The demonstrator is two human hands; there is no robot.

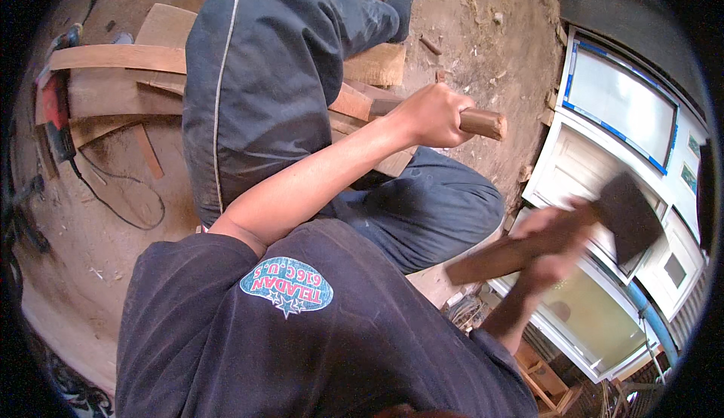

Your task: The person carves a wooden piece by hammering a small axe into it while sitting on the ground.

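Note:
My left hand [434,116] is closed round a chisel [485,123], whose worn wooden butt sticks out of the fist to the right. Its dark lower end points left onto a piece of wood [351,103] between my legs; the cutting edge cannot be made out. Raised at the right, my right hand [554,241] grips a mallet [630,218] with a dark block head. Hand and mallet are smeared by motion, and the mallet head is apart from the chisel. Under my bent leg lies a long curved wooden board [117,58].
A red and black power tool [56,109] with a looped cord [143,226] lies at left. Wood offcuts [149,150] and chips are scattered on the dirt floor [483,33]. White framed panels [622,86] stand at right, above a wooden frame [547,380].

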